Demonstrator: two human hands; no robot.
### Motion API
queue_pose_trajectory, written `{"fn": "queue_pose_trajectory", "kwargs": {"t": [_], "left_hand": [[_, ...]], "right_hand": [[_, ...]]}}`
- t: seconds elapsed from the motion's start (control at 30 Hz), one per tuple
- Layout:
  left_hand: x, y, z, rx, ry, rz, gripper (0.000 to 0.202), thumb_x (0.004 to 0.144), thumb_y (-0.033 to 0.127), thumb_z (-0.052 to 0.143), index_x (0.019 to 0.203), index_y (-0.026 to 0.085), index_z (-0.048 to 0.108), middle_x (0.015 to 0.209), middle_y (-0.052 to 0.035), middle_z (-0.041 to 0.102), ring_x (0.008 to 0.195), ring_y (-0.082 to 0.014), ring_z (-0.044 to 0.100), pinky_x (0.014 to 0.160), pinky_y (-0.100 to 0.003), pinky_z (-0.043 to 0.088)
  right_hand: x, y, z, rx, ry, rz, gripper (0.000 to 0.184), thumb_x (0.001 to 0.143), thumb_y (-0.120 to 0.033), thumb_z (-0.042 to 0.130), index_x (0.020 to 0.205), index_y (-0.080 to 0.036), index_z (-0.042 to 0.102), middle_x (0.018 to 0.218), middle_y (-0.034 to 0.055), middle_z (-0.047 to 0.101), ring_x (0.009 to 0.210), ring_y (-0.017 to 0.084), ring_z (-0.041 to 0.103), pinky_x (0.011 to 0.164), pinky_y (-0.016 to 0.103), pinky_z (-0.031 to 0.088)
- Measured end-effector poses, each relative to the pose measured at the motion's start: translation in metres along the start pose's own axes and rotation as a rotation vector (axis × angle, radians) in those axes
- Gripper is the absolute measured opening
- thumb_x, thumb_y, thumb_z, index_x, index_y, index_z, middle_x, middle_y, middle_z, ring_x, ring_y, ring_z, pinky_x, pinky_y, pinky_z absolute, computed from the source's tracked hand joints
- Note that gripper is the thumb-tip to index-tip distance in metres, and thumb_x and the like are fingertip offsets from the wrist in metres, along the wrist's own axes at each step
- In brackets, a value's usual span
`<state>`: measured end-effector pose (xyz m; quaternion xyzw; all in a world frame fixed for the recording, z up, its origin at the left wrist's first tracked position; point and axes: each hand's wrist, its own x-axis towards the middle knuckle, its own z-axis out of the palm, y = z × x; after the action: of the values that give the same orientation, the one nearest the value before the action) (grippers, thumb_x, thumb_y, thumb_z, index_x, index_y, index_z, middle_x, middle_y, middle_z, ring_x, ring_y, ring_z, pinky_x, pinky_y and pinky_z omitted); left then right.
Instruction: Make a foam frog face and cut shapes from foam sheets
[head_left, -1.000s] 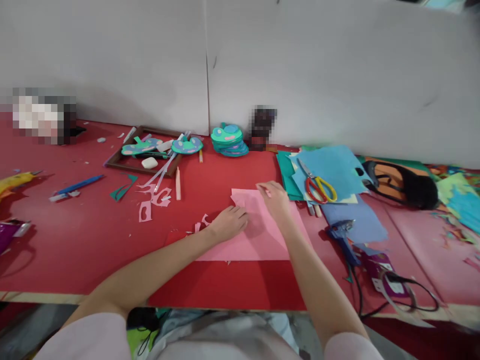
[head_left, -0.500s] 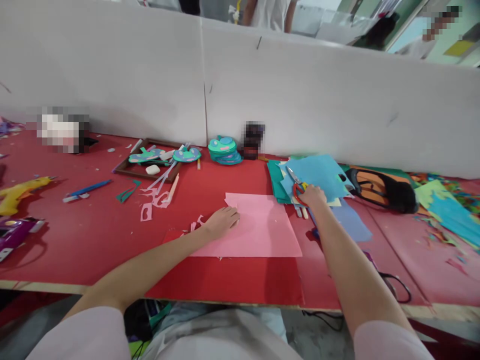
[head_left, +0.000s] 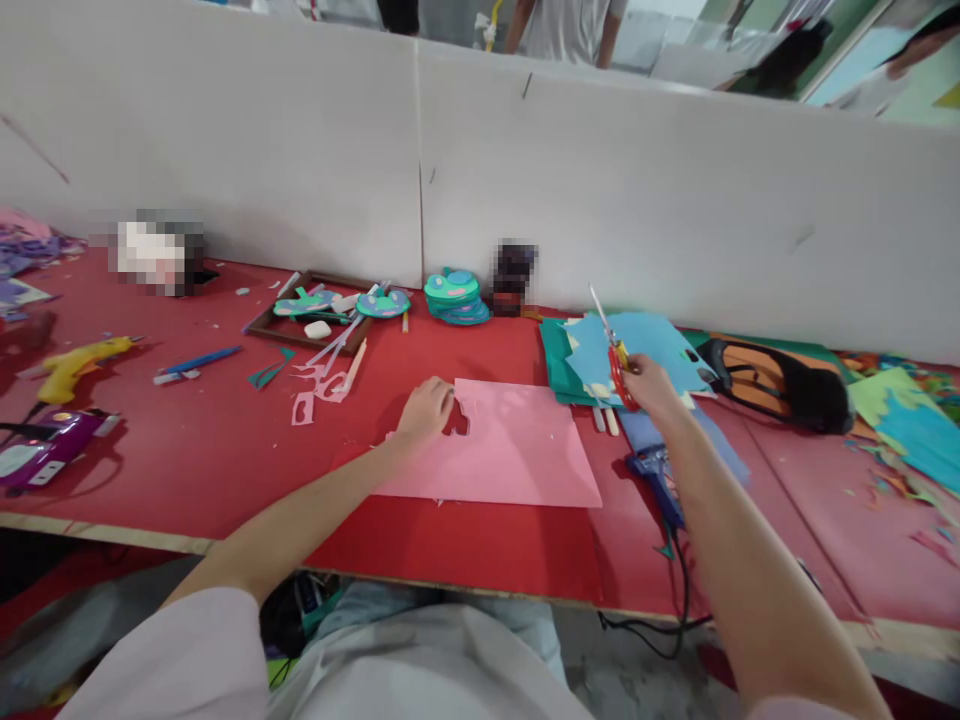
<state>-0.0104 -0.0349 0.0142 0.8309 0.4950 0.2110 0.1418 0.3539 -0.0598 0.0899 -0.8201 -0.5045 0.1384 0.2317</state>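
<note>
My right hand [head_left: 646, 383] is closed around the red and yellow handles of the scissors [head_left: 616, 365], whose blades point up and away above the blue sheets. A pink sheet [head_left: 525, 440] with a ragged cut-out on its left side lies on the red table. My left hand [head_left: 426, 408] is at the sheet's upper left edge, fingers bent together onto it; the fingertips are partly hidden. Under the scissors lies a stack of light blue sheets [head_left: 660, 345] over a green one [head_left: 555, 360].
Behind stand a stack of teal shapes [head_left: 456, 298] and a brown frame [head_left: 281, 333] with pieces inside. Pink scraps [head_left: 304, 408], a yellow glue gun [head_left: 82, 365] and a purple device [head_left: 52, 450] lie left. A blue tool with a cord [head_left: 660, 485] and black-orange pouch [head_left: 780, 385] lie right.
My right hand has lifted the scissors off the blue sheets. The left hand has moved up and left from the sheet's middle, uncovering the cut-out; the pink sheet has shifted slightly left.
</note>
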Motion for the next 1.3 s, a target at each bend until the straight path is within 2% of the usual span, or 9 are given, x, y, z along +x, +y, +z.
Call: {"fn": "queue_pose_trajectory", "kwargs": {"t": [0.07,0.17,0.27,0.37,0.43,0.57,0.77,1.03,1.3], "left_hand": [[0.014,-0.012,-0.003,-0.029,0.037,-0.154,0.031,0.090,0.019,0.030,0.103,0.014,0.057,0.103,-0.0117,0.060,0.096,-0.0185,0.056,0.083,-0.029,0.042],[0.036,-0.021,-0.004,-0.066,0.018,-0.304,0.026,0.087,0.020,0.038,0.091,0.016,0.063,0.094,-0.0089,0.065,0.088,-0.0179,0.060,0.075,-0.027,0.044],[0.045,-0.015,0.000,-0.078,0.019,-0.415,0.025,0.085,0.024,0.043,0.080,0.017,0.066,0.086,-0.0094,0.066,0.084,-0.0205,0.061,0.071,-0.029,0.043],[0.039,0.000,0.008,-0.074,0.080,-0.480,0.027,0.086,0.026,0.042,0.083,0.017,0.067,0.094,-0.0124,0.064,0.091,-0.0248,0.058,0.076,-0.035,0.042],[0.033,0.009,0.012,-0.081,0.120,-0.472,0.024,0.086,0.028,0.043,0.088,0.019,0.066,0.100,-0.0107,0.062,0.099,-0.0256,0.054,0.083,-0.038,0.039],[0.026,0.012,0.017,-0.124,0.135,-0.438,0.023,0.086,0.032,0.046,0.087,0.022,0.066,0.098,-0.0074,0.062,0.098,-0.0238,0.053,0.086,-0.038,0.036],[0.031,0.005,0.016,-0.234,0.117,-0.366,0.020,0.086,0.029,0.048,0.087,0.022,0.067,0.095,-0.0055,0.065,0.094,-0.0227,0.055,0.086,-0.037,0.036],[0.040,0.004,0.017,-0.501,0.080,-0.313,0.025,0.088,0.027,0.043,0.099,0.021,0.064,0.096,-0.0021,0.069,0.086,-0.0143,0.061,0.075,-0.024,0.043],[0.043,0.002,0.012,-0.577,0.013,-0.366,0.028,0.084,0.036,0.046,0.083,0.019,0.068,0.074,-0.0013,0.067,0.070,-0.0146,0.057,0.062,-0.024,0.038]], "right_hand": [[-0.013,-0.010,0.005,-0.013,-0.029,-0.063,0.033,0.070,-0.049,0.059,0.084,-0.019,0.056,0.070,0.0042,0.063,0.063,0.018,0.059,0.054,0.027,0.042],[-0.026,-0.023,0.017,-0.141,-0.075,-0.200,0.039,0.070,-0.058,0.058,0.075,-0.020,0.053,0.069,0.0039,0.060,0.063,0.019,0.057,0.055,0.028,0.041],[-0.027,-0.028,0.029,-0.195,-0.125,-0.394,0.039,0.072,-0.055,0.059,0.087,-0.019,0.055,0.090,0.0074,0.061,0.075,0.020,0.059,0.065,0.030,0.045],[-0.018,-0.025,0.034,-0.223,-0.286,-0.563,0.038,0.076,-0.049,0.056,0.100,-0.019,0.058,0.097,0.0092,0.060,0.083,0.021,0.059,0.074,0.031,0.047],[-0.008,-0.022,0.034,-0.288,-0.349,-0.613,0.039,0.077,-0.048,0.055,0.103,-0.019,0.060,0.096,0.0101,0.060,0.083,0.022,0.059,0.076,0.032,0.047],[0.016,-0.021,0.031,-0.421,-0.366,-0.743,0.042,0.072,-0.047,0.060,0.103,-0.019,0.064,0.098,0.0115,0.061,0.086,0.024,0.060,0.080,0.035,0.047],[0.053,-0.045,0.030,-0.482,-0.413,-0.988,0.039,0.066,-0.041,0.066,0.099,-0.020,0.068,0.101,0.0098,0.065,0.093,0.026,0.059,0.084,0.037,0.046],[0.096,-0.089,0.032,-0.619,-0.445,-1.087,0.043,0.065,-0.047,0.068,0.101,-0.025,0.068,0.108,0.0078,0.063,0.097,0.024,0.058,0.082,0.034,0.044],[0.127,-0.120,0.036,-0.634,-0.572,-1.147,0.036,0.065,-0.039,0.069,0.100,-0.026,0.068,0.108,0.0076,0.063,0.097,0.026,0.057,0.083,0.036,0.041]]}}
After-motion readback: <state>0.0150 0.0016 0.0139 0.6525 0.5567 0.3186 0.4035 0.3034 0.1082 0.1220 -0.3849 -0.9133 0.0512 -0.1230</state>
